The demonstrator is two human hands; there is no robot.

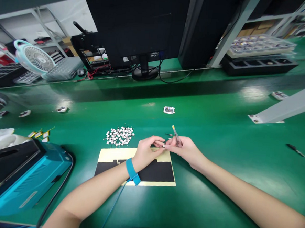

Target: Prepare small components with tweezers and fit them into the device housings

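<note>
My left hand (150, 150), with a blue strap (131, 169) round its wrist, pinches a small white part (164, 146) above the sheet's upper right. Tweezers (176, 135) are held in my right hand (182, 148), pointing up and away from me; its fingertips meet the same small part. Below lies a yellow sheet (106, 155) with a black area (159, 172). To the left of my hands is a loose pile of small white parts (119, 136). A few tiny dark pieces (169, 134) lie just beyond my fingertips.
A white-framed device (169, 110) lies farther back, before a monitor (139, 23). A blue machine (32, 179) stands at left, near yellow-edged parts (39, 134). On the right are a metal post (287, 106) and a black pen (295, 149). A cord (113, 208) trails from the strap.
</note>
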